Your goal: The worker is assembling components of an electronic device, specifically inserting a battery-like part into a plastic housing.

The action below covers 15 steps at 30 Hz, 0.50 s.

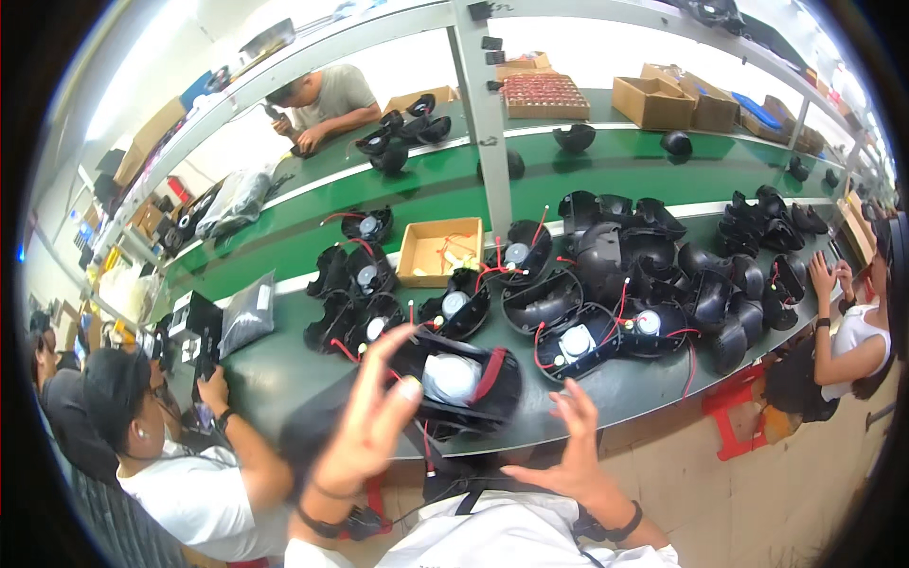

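Directly in front of me, at the table's near edge, lies a black plastic half-shell housing (502, 402) with its hollow side up. Inside it sit a round white-grey part (451, 379) and a dark red strip (488, 376). My left hand (374, 412) is raised at the housing's left side, fingers spread and slightly blurred; whether it touches the shell I cannot tell. To the right of the housing and apart from it, my right hand (568, 445) hovers with thumb and fingers apart, holding nothing. A wire with a white connector (430, 464) hangs below the housing.
Several similar housings (575, 341) with red wires spread across the table beyond, and empty black shells (606, 256) pile up at right. A cardboard tray (440, 251) holds small wired parts. Behind runs a green conveyor (398, 199) with a metal post (488, 123). Co-workers sit left, right and across.
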Tool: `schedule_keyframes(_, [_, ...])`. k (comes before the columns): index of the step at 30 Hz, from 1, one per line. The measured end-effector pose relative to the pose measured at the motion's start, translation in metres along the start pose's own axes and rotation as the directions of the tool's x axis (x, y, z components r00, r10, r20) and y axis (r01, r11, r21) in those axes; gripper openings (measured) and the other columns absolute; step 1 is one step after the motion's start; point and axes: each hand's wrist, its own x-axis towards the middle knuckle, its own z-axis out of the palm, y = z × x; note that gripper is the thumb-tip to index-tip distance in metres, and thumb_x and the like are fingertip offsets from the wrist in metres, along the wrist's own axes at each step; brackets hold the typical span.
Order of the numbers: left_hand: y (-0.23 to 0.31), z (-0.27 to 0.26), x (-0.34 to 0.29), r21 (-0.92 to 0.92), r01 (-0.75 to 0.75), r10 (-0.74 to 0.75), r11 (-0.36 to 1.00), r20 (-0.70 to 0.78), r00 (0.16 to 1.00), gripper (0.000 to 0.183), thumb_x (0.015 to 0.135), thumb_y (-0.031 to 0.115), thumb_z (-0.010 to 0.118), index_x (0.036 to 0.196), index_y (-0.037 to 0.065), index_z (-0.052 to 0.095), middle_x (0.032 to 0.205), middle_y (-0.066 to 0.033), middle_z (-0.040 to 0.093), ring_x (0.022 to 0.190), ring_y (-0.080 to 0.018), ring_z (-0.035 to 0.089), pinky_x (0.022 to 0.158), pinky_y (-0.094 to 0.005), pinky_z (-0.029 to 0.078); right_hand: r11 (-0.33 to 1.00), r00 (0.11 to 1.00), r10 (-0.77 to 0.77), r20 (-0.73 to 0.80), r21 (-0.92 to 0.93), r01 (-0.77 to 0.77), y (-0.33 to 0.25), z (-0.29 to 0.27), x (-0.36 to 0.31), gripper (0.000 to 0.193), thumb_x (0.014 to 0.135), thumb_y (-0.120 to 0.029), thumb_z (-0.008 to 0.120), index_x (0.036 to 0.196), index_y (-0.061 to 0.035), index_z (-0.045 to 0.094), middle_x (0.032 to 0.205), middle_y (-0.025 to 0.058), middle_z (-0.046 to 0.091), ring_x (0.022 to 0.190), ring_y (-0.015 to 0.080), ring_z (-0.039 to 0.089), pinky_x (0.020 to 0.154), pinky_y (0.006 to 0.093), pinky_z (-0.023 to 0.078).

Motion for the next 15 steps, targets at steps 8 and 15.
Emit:
schedule_keyframes(8, [-0.051, -0.047, 0.136, 0.037, 0.382, -0.383, 0.923, 0.042, 0.923, 0.042, 0.105, 0.026, 0.053, 0.144, 0.010, 0.050, 0.125, -0.0061, 0.058, 0.104, -0.0156, 0.065, 0.079, -0.0352, 0.062, 0.978, 0.960, 0.147, 0.240, 0.107, -0.177, 0.015, 0.059, 0.024, 0.096, 0.074, -0.046, 0.089, 0.156, -0.0284, 0.042, 0.162, 0.0333, 0.010, 0.146, 0.0555, 0.027, 0.116, 0.0574, 0.035])
schedule_keyframes(15, [-0.028, -0.056, 0.133, 0.362, 0.090, -0.194, 0.928, 0.261, 0.946, 0.042, 0.102, 0.021, 0.055, 0.141, 0.007, 0.058, 0.106, -0.0013, 0.059, 0.094, -0.0105, 0.057, 0.079, -0.0250, 0.050, 0.959, 0.958, 0.231, 0.168, 0.127, -0.253, 0.034, 0.061, 0.053, 0.069, 0.071, -0.026, 0.092, 0.130, -0.0147, 0.057, 0.160, 0.0327, 0.019, 0.138, 0.0559, 0.041, 0.109, 0.0548, 0.045])
